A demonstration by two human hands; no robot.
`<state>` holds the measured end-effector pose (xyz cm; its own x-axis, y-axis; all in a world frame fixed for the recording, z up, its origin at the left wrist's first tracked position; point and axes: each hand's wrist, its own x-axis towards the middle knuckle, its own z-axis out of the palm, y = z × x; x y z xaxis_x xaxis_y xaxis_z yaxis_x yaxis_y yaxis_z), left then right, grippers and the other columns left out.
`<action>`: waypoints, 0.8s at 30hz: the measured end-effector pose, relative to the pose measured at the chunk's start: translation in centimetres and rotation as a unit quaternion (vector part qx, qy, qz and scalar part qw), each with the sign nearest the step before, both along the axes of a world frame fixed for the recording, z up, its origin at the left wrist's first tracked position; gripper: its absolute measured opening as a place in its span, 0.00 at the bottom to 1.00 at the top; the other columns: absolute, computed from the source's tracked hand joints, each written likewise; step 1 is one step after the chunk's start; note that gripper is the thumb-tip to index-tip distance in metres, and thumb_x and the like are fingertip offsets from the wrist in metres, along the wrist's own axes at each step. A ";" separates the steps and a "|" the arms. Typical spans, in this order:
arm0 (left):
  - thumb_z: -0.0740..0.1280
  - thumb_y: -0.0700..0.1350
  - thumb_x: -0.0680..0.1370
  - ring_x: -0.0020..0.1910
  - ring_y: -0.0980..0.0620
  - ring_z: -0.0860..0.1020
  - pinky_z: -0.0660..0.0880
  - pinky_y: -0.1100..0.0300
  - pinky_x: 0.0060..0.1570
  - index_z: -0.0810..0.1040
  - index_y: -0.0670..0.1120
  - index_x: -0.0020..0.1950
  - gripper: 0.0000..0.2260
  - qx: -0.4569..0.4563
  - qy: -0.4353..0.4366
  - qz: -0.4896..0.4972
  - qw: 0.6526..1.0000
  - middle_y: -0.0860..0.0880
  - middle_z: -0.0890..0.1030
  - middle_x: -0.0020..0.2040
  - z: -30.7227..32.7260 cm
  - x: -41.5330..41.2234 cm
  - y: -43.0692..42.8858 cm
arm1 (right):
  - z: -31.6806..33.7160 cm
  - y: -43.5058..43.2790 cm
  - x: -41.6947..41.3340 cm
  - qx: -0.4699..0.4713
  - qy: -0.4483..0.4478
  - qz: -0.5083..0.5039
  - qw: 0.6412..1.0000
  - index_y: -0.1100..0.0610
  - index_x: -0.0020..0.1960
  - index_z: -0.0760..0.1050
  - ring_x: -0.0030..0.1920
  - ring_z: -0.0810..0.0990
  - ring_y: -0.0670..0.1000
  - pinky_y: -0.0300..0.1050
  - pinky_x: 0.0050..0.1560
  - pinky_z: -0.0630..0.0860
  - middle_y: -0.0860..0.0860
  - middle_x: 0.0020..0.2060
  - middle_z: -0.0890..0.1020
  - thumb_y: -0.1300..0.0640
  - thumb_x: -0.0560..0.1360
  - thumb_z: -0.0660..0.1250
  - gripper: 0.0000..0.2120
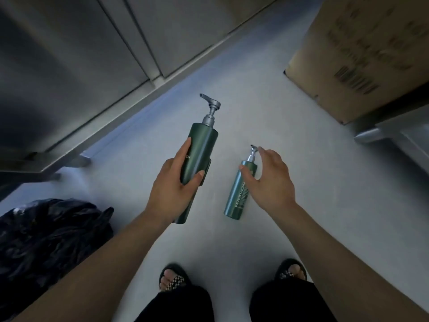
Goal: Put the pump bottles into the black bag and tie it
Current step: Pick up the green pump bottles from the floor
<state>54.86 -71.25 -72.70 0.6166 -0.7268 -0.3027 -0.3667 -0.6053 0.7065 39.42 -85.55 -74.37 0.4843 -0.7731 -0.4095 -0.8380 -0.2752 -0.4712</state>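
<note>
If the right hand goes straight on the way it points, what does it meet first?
Most likely the light teal plastic pump bottle: the right hand is open around its silver pump neck. Depth is unclear, so it may already touch.

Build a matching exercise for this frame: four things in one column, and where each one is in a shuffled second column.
Things
1. dark green pump bottle
2. teal pump bottle
3. black bag
4. cardboard box

Places
A. crumpled on the floor, lower left of the view
B. gripped in the left hand
C. upper right of the view
D. on the floor, beneath the right hand

Pairs: 1-B, 2-D, 3-A, 4-C
</note>
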 end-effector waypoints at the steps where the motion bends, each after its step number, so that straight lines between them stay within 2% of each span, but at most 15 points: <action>1: 0.66 0.51 0.77 0.53 0.51 0.75 0.71 0.57 0.51 0.52 0.61 0.76 0.33 -0.002 0.001 -0.007 1.000 0.47 0.75 0.59 -2.3 0.1 0.0 | -2.4 0.2 -0.2 0.000 0.004 -0.005 1.000 0.51 0.75 0.55 0.71 0.62 0.53 0.52 0.63 0.70 0.52 0.73 0.62 0.37 0.75 0.56 0.33; 5: 0.66 0.51 0.76 0.52 0.53 0.73 0.69 0.60 0.48 0.53 0.61 0.76 0.32 0.004 -0.005 -0.037 0.999 0.48 0.76 0.59 -10.8 0.6 0.1 | -11.3 1.2 -0.7 0.009 0.005 -0.047 0.999 0.48 0.75 0.51 0.71 0.63 0.54 0.54 0.62 0.71 0.53 0.73 0.61 0.35 0.74 0.57 0.35; 8: 0.66 0.53 0.76 0.51 0.54 0.73 0.67 0.64 0.44 0.53 0.65 0.74 0.31 0.011 0.001 -0.041 0.999 0.49 0.75 0.59 -16.3 0.7 0.2 | -16.5 1.9 -0.9 0.017 0.005 -0.085 0.996 0.45 0.76 0.45 0.72 0.60 0.56 0.56 0.62 0.69 0.54 0.75 0.55 0.35 0.74 0.58 0.37; 12: 0.66 0.53 0.76 0.54 0.53 0.75 0.69 0.59 0.50 0.54 0.66 0.73 0.31 0.012 0.031 -0.033 0.999 0.49 0.75 0.62 -21.3 0.5 -0.2 | -20.9 2.5 -0.8 0.013 -0.035 -0.122 0.992 0.44 0.75 0.44 0.71 0.62 0.57 0.54 0.60 0.71 0.52 0.75 0.51 0.37 0.73 0.62 0.40; 17: 0.66 0.54 0.76 0.54 0.54 0.74 0.68 0.60 0.51 0.54 0.67 0.73 0.31 0.020 0.038 -0.043 0.998 0.50 0.75 0.62 -22.8 1.0 -0.1 | -22.1 3.3 -0.8 0.021 -0.085 -0.118 0.989 0.42 0.75 0.39 0.57 0.73 0.55 0.49 0.52 0.75 0.55 0.67 0.62 0.48 0.72 0.68 0.45; 24: 0.66 0.55 0.75 0.54 0.53 0.75 0.70 0.61 0.47 0.54 0.69 0.71 0.30 0.020 0.061 0.004 0.998 0.54 0.75 0.62 -22.6 0.4 0.8 | -22.2 5.2 -1.4 0.067 -0.067 -0.078 0.992 0.37 0.72 0.32 0.48 0.74 0.51 0.45 0.47 0.74 0.54 0.60 0.66 0.46 0.72 0.68 0.47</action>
<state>55.30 -70.50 -95.33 0.5796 -0.7079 -0.4037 -0.2750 -0.6363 0.7208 38.02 -80.31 -96.61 0.4199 -0.7865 -0.4529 -0.7926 -0.0746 -0.6052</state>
